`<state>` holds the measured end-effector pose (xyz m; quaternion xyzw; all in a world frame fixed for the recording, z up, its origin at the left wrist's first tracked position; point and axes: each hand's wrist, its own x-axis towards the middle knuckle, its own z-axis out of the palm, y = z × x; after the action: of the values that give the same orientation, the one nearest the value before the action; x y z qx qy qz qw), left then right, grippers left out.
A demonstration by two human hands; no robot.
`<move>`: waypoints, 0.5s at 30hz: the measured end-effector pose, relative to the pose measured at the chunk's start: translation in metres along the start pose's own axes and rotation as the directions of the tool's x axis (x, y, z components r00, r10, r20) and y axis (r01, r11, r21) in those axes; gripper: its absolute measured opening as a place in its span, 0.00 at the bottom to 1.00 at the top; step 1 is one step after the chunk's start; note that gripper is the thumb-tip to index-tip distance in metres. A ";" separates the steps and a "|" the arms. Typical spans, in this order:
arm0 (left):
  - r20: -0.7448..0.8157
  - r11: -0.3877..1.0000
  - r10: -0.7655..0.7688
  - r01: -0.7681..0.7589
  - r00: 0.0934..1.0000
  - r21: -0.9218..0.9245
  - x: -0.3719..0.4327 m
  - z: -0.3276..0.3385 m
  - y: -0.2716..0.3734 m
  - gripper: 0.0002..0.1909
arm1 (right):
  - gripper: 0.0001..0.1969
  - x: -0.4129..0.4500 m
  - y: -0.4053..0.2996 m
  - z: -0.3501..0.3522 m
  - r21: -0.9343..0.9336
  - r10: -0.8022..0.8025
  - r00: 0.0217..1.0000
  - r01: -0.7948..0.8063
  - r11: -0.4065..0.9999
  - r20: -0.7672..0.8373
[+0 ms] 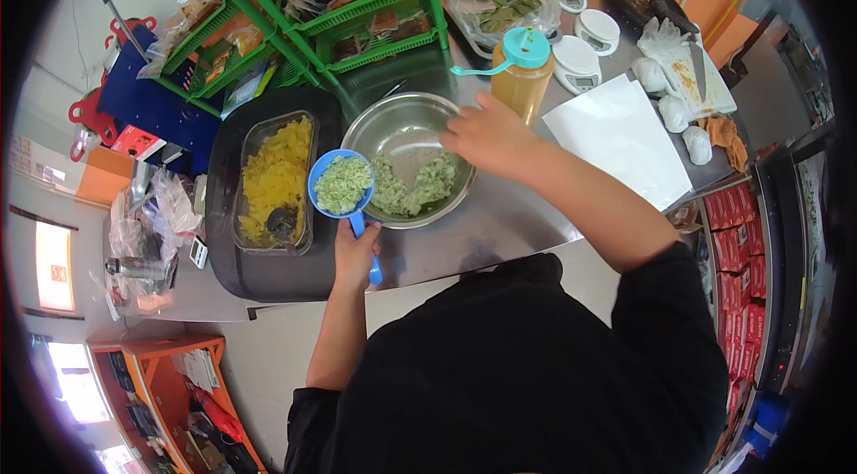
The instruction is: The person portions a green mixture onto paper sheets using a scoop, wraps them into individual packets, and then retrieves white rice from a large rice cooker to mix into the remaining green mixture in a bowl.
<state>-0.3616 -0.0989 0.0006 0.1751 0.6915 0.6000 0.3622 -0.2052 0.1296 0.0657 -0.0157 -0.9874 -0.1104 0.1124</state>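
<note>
My left hand (357, 254) grips the handle of a blue plastic scoop (363, 233), whose cup is heaped with a pale green, crumbly mixture (343, 185). The cup overlaps the left rim of a stainless steel mixing bowl (408, 114). More of the same green mixture (428, 187) lies in the bowl's near half. Over the bowl's right rim hovers my right hand (492, 136), fingers bent; whether anything is between them is hidden. Just behind it stands a squeeze bottle (522, 82) with a turquoise cap and amber contents.
A clear tub (239, 206) of yellow shredded food sits on a black lid-like surface (224, 233) at left. Green racks (361, 19) rise behind. Rightward are white kitchen scales (576, 62), paper sheets (619, 139) and a knife (698, 72) on a cutting board (720, 89).
</note>
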 end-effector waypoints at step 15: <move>0.016 0.997 -0.008 0.009 1.000 -0.077 0.020 -0.021 0.001 0.12 | 0.05 0.010 -0.053 0.016 -0.116 -0.346 0.938 0.344 0.932 0.007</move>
<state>-0.3908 -0.0999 -0.0037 0.1626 0.6656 0.6235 0.3766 -0.2209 0.0819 0.0419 0.1522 -0.9660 -0.1852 0.0968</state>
